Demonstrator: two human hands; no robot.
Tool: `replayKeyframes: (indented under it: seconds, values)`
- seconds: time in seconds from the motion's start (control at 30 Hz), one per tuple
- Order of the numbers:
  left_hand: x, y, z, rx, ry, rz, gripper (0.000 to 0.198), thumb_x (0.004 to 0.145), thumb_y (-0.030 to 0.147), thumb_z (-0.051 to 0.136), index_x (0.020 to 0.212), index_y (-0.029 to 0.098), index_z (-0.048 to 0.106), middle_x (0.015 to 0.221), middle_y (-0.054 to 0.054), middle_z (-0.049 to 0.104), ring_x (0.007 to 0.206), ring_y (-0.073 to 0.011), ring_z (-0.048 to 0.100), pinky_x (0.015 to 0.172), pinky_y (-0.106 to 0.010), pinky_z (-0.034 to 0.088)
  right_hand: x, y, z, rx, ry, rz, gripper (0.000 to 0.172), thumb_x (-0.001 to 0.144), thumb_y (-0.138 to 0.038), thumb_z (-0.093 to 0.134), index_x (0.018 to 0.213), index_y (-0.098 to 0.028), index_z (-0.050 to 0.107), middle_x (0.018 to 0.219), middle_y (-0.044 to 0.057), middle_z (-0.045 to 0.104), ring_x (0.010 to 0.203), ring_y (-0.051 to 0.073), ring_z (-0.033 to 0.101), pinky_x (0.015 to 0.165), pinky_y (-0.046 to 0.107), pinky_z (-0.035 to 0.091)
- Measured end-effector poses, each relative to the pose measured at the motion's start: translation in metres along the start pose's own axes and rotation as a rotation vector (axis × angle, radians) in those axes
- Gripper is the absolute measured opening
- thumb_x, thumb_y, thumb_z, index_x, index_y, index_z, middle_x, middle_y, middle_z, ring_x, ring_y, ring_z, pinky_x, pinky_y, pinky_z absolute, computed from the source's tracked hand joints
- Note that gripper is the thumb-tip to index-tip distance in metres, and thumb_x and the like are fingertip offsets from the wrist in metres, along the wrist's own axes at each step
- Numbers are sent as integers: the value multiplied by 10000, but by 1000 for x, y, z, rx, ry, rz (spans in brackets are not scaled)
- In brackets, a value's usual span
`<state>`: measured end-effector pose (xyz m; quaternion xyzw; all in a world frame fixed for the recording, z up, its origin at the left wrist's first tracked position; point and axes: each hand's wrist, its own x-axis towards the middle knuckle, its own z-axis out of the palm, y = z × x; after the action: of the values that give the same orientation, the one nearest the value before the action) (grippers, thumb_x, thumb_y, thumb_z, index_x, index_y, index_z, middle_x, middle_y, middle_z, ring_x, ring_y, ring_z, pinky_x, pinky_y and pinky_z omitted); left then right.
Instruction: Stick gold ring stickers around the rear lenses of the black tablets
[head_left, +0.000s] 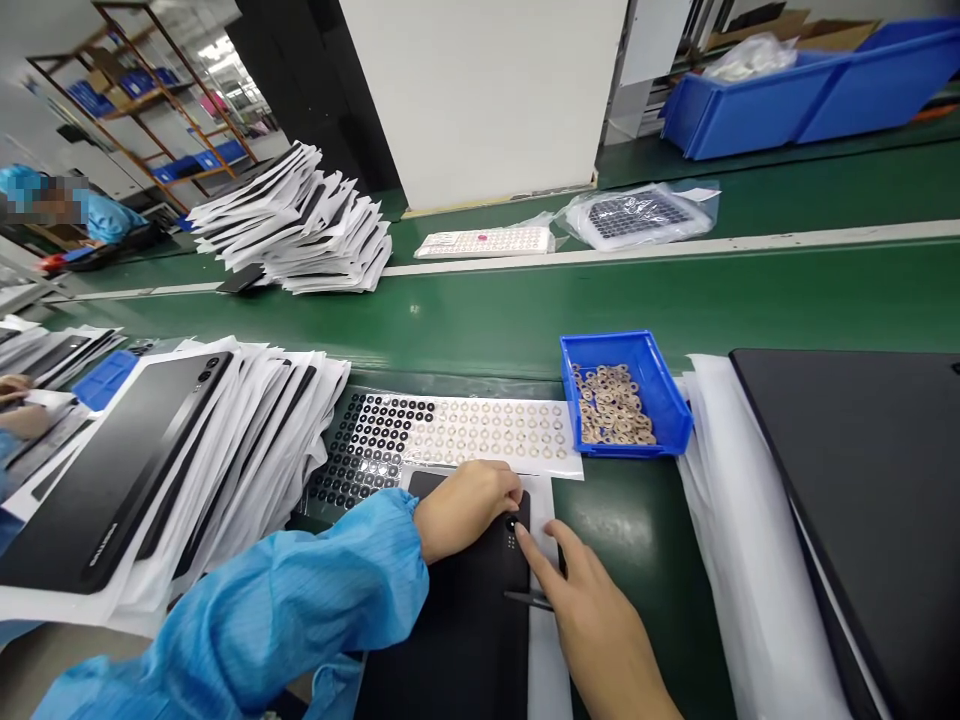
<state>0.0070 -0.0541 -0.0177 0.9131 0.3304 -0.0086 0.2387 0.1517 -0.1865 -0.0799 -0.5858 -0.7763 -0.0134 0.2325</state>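
In front of me a black tablet back cover [480, 620] lies on white sheeting. My left hand [466, 508], in a blue sleeve, rests over its top edge, fingers curled together by the camera corner; what they pinch, if anything, is hidden. A round black lens ring [512, 523] sits at that corner. The index fingertip of my right hand [600, 615] touches it or lies right beside it. Black tweezers [527, 599] stick out from under that hand's palm, pointing left. Just behind the cover are a sheet of black rings [367, 440] and a white sheet with pale rings [487, 430].
A blue bin [682, 425] of tan rings [615, 405] stands behind my right hand. Stacked covers with white sheets [247, 450] are at left, more dark panels [855, 480] at right. Another stack [300, 225] and bagged parts [637, 215] lie farther back. A co-worker sits far left.
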Motion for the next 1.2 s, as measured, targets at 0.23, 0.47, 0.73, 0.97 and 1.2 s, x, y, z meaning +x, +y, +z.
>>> replayKeyframes:
  seconds: [0.23, 0.47, 0.73, 0.97, 1.2]
  values:
    - [-5, 1, 3, 67, -5, 28, 117, 902, 106, 534, 795, 140, 570, 803, -14, 586, 751, -150, 574, 701, -237, 442, 3, -4, -2, -42, 50, 2, 598, 730, 55, 333, 1190, -209, 609, 1088, 122, 640, 850, 213, 644, 564, 245, 549]
    - [-8, 3, 6, 100, 12, 32, 116, 920, 115, 504, 810, 142, 531, 814, -24, 562, 763, -161, 552, 716, -259, 453, 1, -4, -2, -29, 38, 1, 656, 725, 74, 313, 1260, -216, 559, 1103, 123, 634, 872, 219, 645, 585, 256, 550]
    - [-11, -2, 9, 60, 56, 43, 113, 918, 82, 473, 850, 149, 532, 849, -16, 577, 800, -141, 564, 753, -233, 463, 0, -1, 2, -72, 64, -17, 630, 720, 66, 331, 1220, -227, 579, 1100, 111, 629, 885, 208, 636, 568, 237, 541]
    - [-8, 0, 2, 62, 8, 52, 130, 909, 97, 510, 800, 149, 560, 800, -1, 583, 735, -132, 569, 700, -215, 445, 0, -3, 1, -57, 50, -7, 623, 711, 70, 350, 1216, -204, 591, 1104, 121, 629, 876, 217, 630, 585, 247, 543]
    - [-1, 0, -4, 83, -68, 72, 107, 878, 91, 578, 784, 140, 576, 792, -1, 593, 731, -140, 579, 690, -216, 431, 4, -4, -4, -48, 40, -11, 624, 685, 80, 368, 1197, -182, 610, 1065, 131, 637, 797, 215, 632, 545, 241, 532]
